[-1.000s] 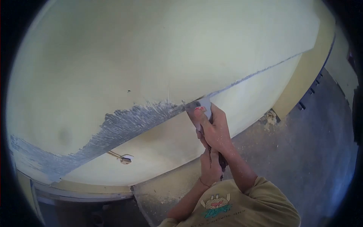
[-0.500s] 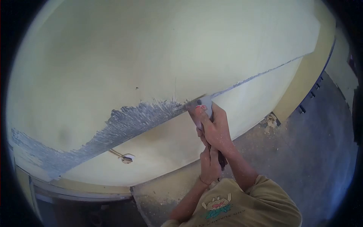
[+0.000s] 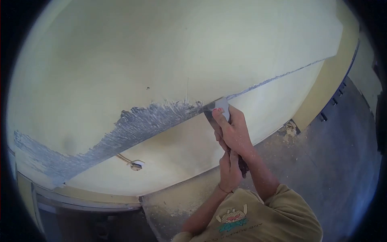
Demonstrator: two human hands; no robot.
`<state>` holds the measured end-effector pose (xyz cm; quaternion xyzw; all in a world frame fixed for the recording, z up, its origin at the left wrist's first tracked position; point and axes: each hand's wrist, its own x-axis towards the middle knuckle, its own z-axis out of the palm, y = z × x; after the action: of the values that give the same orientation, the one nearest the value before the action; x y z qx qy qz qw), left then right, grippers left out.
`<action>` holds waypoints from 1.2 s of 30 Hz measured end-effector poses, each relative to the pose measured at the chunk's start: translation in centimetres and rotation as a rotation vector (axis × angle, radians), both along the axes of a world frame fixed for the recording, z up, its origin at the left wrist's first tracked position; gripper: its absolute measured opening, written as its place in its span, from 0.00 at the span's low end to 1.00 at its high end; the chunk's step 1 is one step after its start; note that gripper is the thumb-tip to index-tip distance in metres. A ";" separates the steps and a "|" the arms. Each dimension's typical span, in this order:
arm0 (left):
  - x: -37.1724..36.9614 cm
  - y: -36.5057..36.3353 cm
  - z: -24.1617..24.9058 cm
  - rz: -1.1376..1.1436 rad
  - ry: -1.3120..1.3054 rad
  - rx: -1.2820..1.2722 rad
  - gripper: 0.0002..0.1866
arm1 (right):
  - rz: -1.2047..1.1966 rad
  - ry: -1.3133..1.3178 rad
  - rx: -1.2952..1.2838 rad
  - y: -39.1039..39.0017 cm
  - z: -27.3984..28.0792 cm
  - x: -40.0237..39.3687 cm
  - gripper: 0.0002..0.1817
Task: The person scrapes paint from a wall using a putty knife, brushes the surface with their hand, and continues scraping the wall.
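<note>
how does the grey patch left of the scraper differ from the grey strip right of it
The grey patch is broad, the grey strip thin. The patch's upper edge is ragged and streaky; the strip's is much straighter. Both border pale surface.

Adds up to one left hand [image 3: 230,171] and one right hand [image 3: 237,131] — two altogether. Comes to one scraper [image 3: 214,122], one thin wristband [image 3: 224,189] and one shirt [image 3: 258,220] with one printed picture [image 3: 234,219]. Shows one rough gray band [image 3: 133,131], one small dark spot [image 3: 148,88] and one round opening [image 3: 136,165]. Includes four short dark pegs [image 3: 323,117] in a single row — plus one debris patch [image 3: 290,130], its crumbs too small to count.
</note>
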<state>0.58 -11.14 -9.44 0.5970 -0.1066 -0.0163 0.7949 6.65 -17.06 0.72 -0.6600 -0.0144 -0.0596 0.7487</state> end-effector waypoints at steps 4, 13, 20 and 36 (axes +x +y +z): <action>0.3 0.0 1.1 -0.091 0.010 -0.062 0.23 | -0.023 -0.031 -0.034 -0.2 1.3 0.2 0.13; 0.2 -0.3 0.5 0.008 0.010 -0.099 0.26 | 0.041 -0.026 -0.033 0.3 0.4 0.2 0.14; 0.0 1.2 0.4 -0.015 0.021 0.011 0.26 | 0.018 -0.053 -0.013 0.9 0.8 0.5 0.13; -0.7 2.5 2.2 0.002 0.080 0.042 0.27 | 0.002 -0.071 0.032 2.2 0.1 0.4 0.14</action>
<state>-0.07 -8.59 -7.24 0.6126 -0.0740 -0.0416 0.7858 7.01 -14.90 0.84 -0.6453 -0.0404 -0.0826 0.7584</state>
